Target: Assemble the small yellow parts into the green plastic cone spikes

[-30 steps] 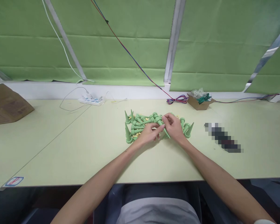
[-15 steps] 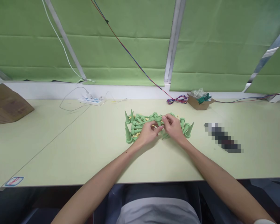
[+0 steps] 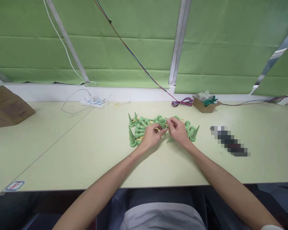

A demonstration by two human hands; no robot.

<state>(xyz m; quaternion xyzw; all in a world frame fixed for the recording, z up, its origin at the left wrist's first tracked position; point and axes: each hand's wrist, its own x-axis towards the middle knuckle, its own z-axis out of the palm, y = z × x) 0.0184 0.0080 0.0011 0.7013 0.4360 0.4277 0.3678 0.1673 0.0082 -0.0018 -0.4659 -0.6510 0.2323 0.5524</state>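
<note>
My left hand (image 3: 153, 136) is closed round a green plastic watering spike (image 3: 162, 124), held upright over the pile with its round hollow top facing me. My right hand (image 3: 178, 130) is pinched close by that top, on its right side. What lies between the right fingertips is too small and hidden to make out. Around and behind both hands lies a pile of similar green spikes (image 3: 140, 131) with yellowish bits among them. A few stand point up at the left, and another spike (image 3: 194, 134) leans at the right end.
A small cardboard box (image 3: 204, 107) with clear plastic and green stuff stands behind on the right, beside a bundled red-and-blue cable (image 3: 182, 102). A blurred dark object (image 3: 231, 143) lies to the right. At the back left are a power strip (image 3: 93, 102) and a larger carton (image 3: 9, 108).
The held spike's top has tilted towards me and now shows its hollow inside. Both hands have stayed almost in place.
</note>
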